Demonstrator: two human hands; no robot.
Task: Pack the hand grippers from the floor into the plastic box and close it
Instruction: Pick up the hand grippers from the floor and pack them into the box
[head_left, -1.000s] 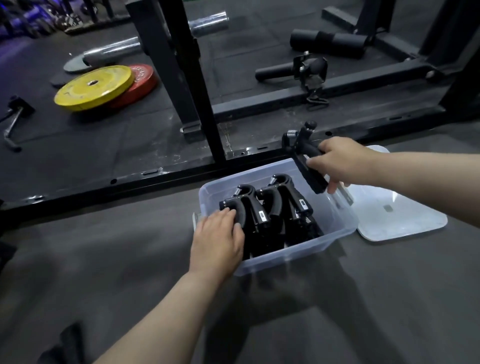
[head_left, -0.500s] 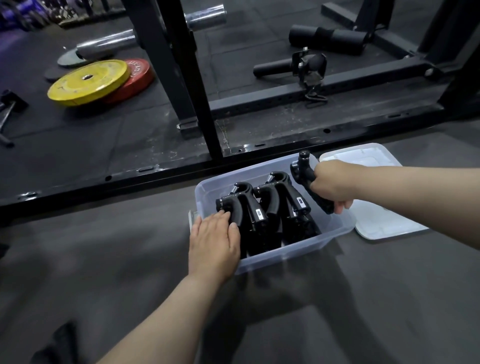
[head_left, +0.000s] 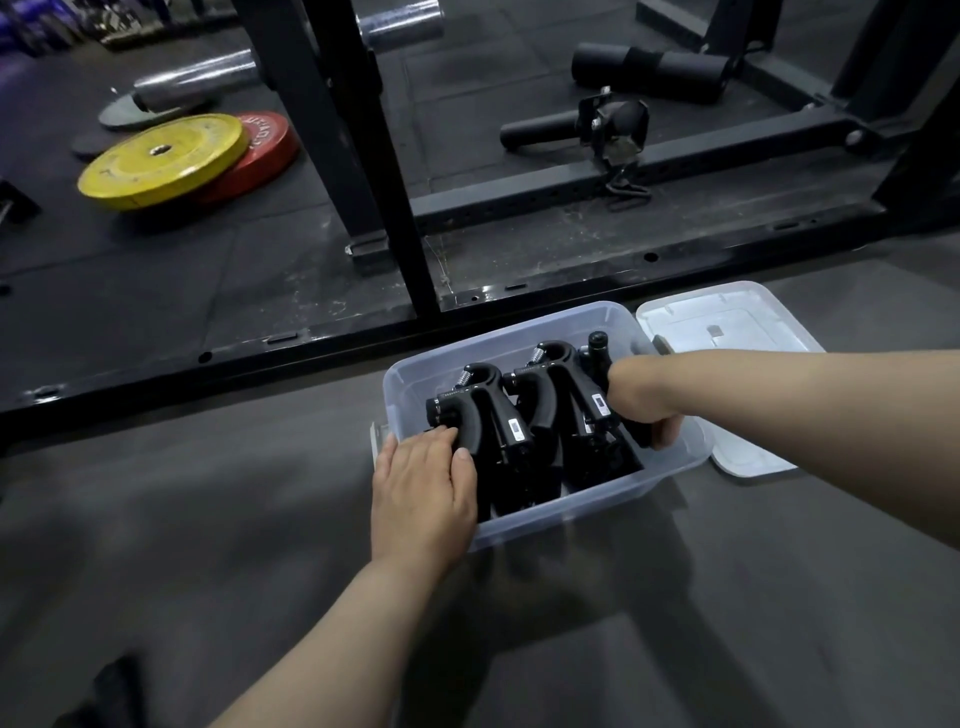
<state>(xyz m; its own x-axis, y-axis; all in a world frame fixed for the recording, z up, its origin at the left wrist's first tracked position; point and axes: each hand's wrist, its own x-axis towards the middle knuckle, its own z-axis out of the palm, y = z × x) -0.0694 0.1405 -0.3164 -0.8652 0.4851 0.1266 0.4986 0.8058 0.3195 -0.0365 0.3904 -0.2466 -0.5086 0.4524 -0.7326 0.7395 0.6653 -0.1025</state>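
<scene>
Sitting at the right end of the box (head_left: 571, 512), one gripper (head_left: 598, 347), handle clasped in the right hand (head_left: 641, 402); left hand (head_left: 423, 488) resting flat-fingered on the leftmost gripper (head_left: 467, 415); probably stiff, fairly light, best held by the handles; lid (head_left: 727, 332) off, right.

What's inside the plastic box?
Hand grippers packed side by side; the right hand grips another at the right end. The left hand hides the near-left corner; the box floor is covered.
</scene>
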